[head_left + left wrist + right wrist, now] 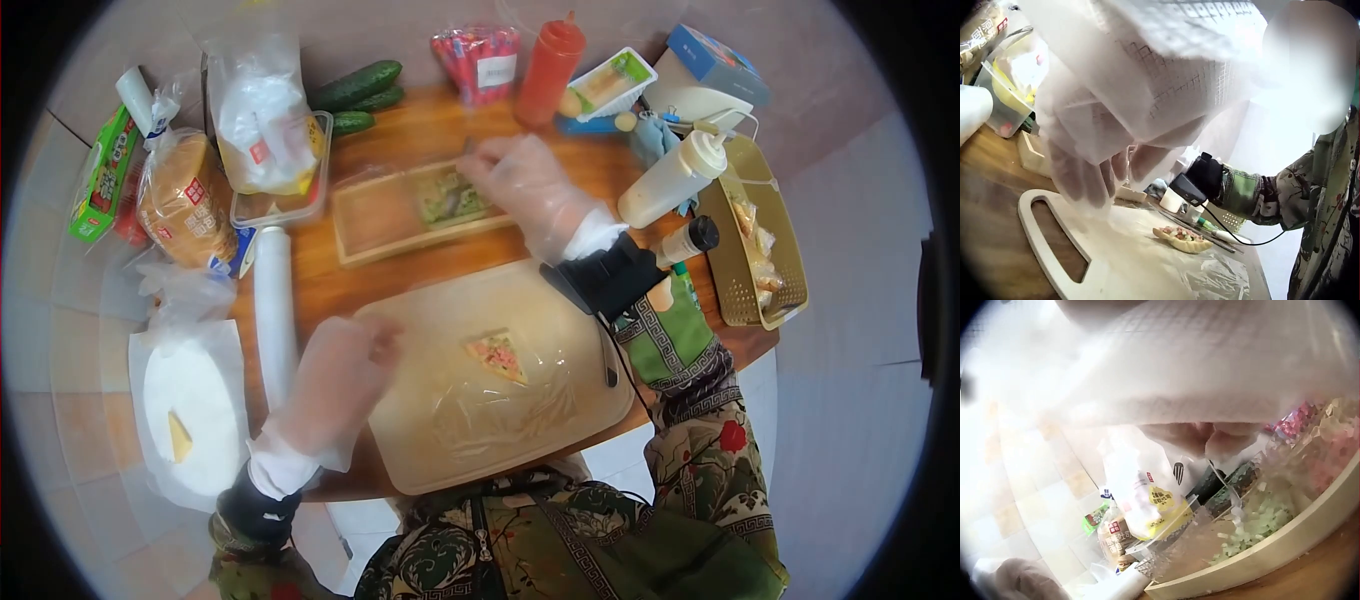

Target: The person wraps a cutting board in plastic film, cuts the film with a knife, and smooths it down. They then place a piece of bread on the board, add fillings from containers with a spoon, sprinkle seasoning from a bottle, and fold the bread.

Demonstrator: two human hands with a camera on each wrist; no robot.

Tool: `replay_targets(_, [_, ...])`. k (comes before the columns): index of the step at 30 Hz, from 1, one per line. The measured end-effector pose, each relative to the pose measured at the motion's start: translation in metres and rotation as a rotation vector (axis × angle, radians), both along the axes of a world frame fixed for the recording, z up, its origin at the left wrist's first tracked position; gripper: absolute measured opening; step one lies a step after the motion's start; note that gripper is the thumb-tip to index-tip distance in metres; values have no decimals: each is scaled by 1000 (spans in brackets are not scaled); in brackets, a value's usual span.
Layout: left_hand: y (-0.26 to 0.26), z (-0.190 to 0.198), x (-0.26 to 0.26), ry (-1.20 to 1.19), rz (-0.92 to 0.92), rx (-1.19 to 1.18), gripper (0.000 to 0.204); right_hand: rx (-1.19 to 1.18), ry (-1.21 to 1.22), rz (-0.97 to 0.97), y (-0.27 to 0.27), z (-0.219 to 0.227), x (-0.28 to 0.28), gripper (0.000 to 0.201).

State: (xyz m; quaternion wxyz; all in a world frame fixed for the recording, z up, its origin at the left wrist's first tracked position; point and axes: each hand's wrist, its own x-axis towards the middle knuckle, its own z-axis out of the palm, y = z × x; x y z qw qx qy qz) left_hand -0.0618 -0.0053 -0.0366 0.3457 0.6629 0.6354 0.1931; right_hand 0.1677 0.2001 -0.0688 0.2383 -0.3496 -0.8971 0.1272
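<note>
My right hand (535, 190), in a clear plastic glove, is over a wooden compartment tray (428, 242). Its fingers pinch a thin shiny utensil (1230, 484) that reaches down toward diced green bits (1260, 522); what kind of utensil it is I cannot tell. My gloved left hand (340, 375) hovers at the left side of a cream cutting board (430, 320), fingers loosely bent around nothing. On the board lies a triangular bread piece (497, 357) topped with pink and green bits. Crumpled clear film (510, 415) spreads below and beside it.
At left are a white roll (273, 310), bagged bread (185, 195) and a white sheet with a yellow wedge (179, 437). Cucumbers (357, 86) and a red squeeze bottle (552, 70) stand behind the tray. A white squeeze bottle (672, 180) and a basket (765, 300) are at right.
</note>
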Motion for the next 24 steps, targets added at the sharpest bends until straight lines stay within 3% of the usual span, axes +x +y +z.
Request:
replay_targets(1, [1,0,0,34,-8,13,26,-17,-162,22,-1,4,2,34])
replay_targets(2, [2,1,1,34,-13,6,26,-24,-162,18,0,3,4,34])
replay_targets(4, [2,3,3,45,-12,2,25,216,-119,20,0,1,9,39])
replay_targets(7, [1,2,5,69,-30,8,26,149,28,105,-11,23,33,23])
replay_targets(8, [0,3,6,66,-35,5,26,300,-56,78,-26,44,37,24])
replay_targets(11, [-5,4,8,97,-56,15,27,283,-48,58,-55,60,55,26])
replay_targets(12, [-7,2,7,112,-88,39,27,478,-196,174,-63,76,66,27])
replay_targets(13, [-8,0,7,127,-120,63,27,481,-198,174,-72,75,72,27])
replay_targets(15, [-12,-1,5,154,-128,86,27,-166,49,-180,-90,72,77,20])
replay_targets(17, [-17,1,0,186,-124,99,27,-221,69,-182,-107,74,78,18])
replay_targets(20, [-22,12,-5,172,-57,32,28,-617,225,-246,-130,63,88,12])
replay_targets(23, [-23,21,-10,83,-69,74,30,-393,41,-139,-144,59,97,10])
replay_targets(24, [-26,24,-9,88,-49,41,30,-53,-42,10,-139,43,108,11])
